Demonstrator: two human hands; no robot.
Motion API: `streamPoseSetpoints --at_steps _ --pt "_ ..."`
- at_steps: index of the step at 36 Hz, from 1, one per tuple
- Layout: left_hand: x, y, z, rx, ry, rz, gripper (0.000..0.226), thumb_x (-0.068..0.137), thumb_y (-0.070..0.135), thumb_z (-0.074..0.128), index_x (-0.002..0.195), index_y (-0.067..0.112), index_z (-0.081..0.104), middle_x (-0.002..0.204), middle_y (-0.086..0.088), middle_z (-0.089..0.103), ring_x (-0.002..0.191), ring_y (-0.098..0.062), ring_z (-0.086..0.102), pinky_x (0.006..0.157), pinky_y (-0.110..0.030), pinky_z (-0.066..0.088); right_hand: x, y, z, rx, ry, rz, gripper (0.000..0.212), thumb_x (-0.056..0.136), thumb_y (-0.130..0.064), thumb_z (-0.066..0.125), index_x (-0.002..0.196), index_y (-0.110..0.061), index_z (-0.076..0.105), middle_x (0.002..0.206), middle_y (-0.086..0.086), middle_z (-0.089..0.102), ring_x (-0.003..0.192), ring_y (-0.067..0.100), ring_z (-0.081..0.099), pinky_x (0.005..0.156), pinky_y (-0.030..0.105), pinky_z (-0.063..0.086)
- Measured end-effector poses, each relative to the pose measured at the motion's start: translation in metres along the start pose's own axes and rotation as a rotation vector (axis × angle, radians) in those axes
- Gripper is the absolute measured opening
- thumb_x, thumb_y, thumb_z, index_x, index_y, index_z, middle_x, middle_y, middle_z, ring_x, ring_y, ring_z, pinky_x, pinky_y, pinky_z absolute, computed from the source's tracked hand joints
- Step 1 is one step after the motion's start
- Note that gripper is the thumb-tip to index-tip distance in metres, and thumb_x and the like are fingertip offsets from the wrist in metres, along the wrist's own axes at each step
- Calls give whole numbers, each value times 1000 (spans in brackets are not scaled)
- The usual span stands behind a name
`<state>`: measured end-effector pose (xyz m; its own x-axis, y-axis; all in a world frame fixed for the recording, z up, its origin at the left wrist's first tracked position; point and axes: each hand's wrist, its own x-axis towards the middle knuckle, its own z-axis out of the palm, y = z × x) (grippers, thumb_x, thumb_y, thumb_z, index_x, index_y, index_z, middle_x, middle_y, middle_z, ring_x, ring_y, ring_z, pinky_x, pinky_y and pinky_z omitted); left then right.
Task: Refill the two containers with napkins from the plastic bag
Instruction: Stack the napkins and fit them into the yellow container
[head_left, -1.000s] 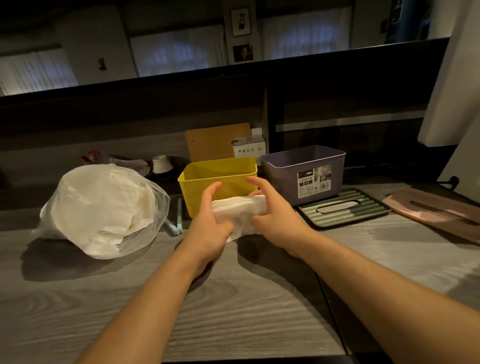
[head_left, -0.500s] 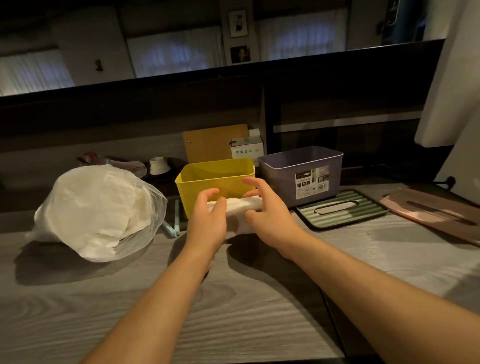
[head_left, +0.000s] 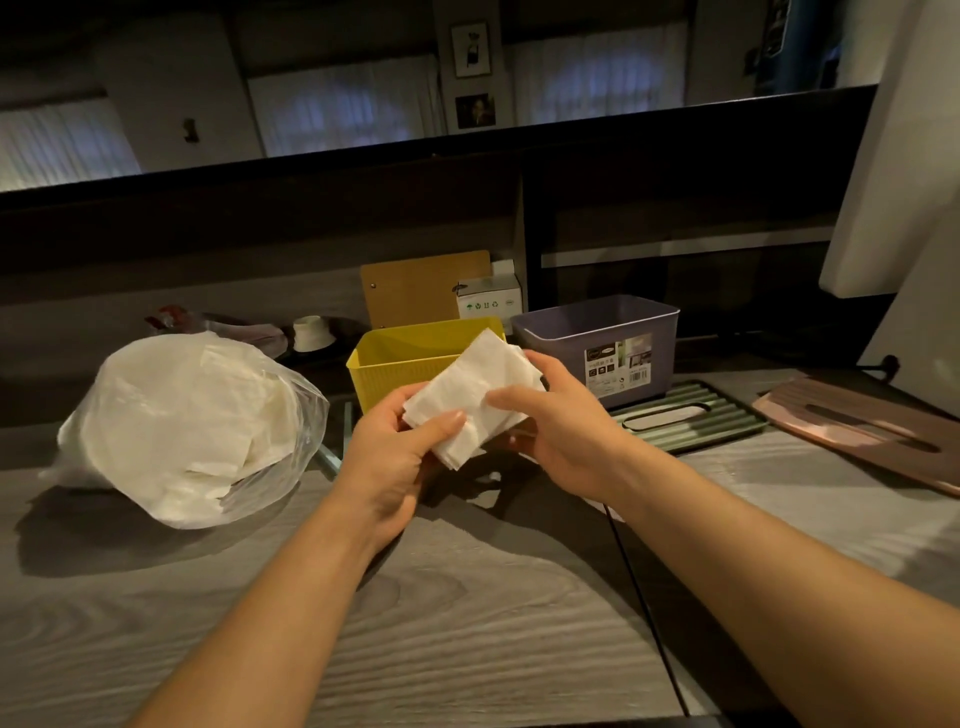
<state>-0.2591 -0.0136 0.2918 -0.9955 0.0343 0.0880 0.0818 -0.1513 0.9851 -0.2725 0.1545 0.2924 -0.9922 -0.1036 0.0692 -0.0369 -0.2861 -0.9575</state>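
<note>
Loading step: left hand (head_left: 387, 457) and right hand (head_left: 561, 441), fingers pinching a white folded paper-napkin stack (head_left: 470, 402) held above the bench before the yellow ribbed plastic container (head_left: 384, 364); next, presumably, lowering it squarely inside.

Pretty dim room: grey wood-grain counter (head_left: 467, 649) across the bottom, dark partition (head_left: 311, 218) behind it, curtained windows (head_left: 343, 111) and two small framed pictures (head_left: 470, 49) up top.

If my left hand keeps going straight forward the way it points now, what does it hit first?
Probably the yellow ribbed plastic container: the left hand, pinching the white napkin stack, points at its near wall; depth is uncertain.
</note>
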Motion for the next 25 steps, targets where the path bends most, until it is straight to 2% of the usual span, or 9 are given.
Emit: streamPoseSetpoints --at_steps 3,6,8,11,15,18,20,22,25 --pt "-2 3 -4 -6 -46 -56 41 79 10 76 117 19 65 113 -6 73 103 -25 71 85 -41 60 -1 -2 2 12 -16 -1 79 85 1 72 149 -28 36 132 7 53 114 31 62 93 49 57" --pt "-5 3 -3 62 -187 -95 47 76 16 77 121 19 63 108 -4 77 97 -23 75 82 -40 61 -4 -6 3 -37 44 -119 81 88 1 70 151 -33 32 124 -2 56 108 25 64 82 45 62" --pt "-7 4 -1 88 -193 -70 51 70 25 79 119 23 64 103 1 78 95 -20 75 79 -36 60 -9 -9 2 -220 31 -238 84 90 -4 69 153 -40 27 126 -6 58 107 18 65 81 40 62" --pt "-6 6 0 142 -126 26 54 70 35 84 120 30 65 107 0 75 106 -30 69 83 -43 55 -18 -12 1 -596 -134 -389 89 93 -10 67 157 -42 14 117 -6 63 103 9 67 89 28 58" --pt "-5 8 -5 139 -53 84 46 77 22 80 119 29 65 105 4 76 105 -24 71 86 -48 60 -19 -9 8 -898 -212 -426 91 95 -16 65 158 -42 5 109 -12 63 100 4 64 88 25 57" --pt "-5 9 -5 106 -11 95 36 86 10 74 115 31 66 113 1 72 108 -24 68 88 -51 60 -15 -10 3 -867 -220 -331 93 94 -17 68 158 -43 6 114 -10 62 102 6 64 80 22 58" --pt "-4 9 -5 89 5 98 37 88 8 72 117 31 65 116 -1 69 109 -24 67 88 -51 60 -14 -11 -1 -852 -193 -276 92 93 -16 69 157 -43 10 121 -6 61 108 9 63 82 25 58" --pt "-4 8 -5 87 10 98 37 90 7 70 118 31 65 117 -1 69 108 -24 67 87 -50 61 -13 -12 -4 -825 -139 -298 85 93 -13 68 156 -41 18 125 -4 60 112 11 61 86 28 58" --pt "-2 6 -3 110 22 91 30 95 14 66 120 31 62 115 -1 68 106 -23 67 88 -45 60 -12 -11 -6 -750 -67 -330 78 93 -9 66 151 -44 28 131 -6 53 117 11 55 88 24 56"
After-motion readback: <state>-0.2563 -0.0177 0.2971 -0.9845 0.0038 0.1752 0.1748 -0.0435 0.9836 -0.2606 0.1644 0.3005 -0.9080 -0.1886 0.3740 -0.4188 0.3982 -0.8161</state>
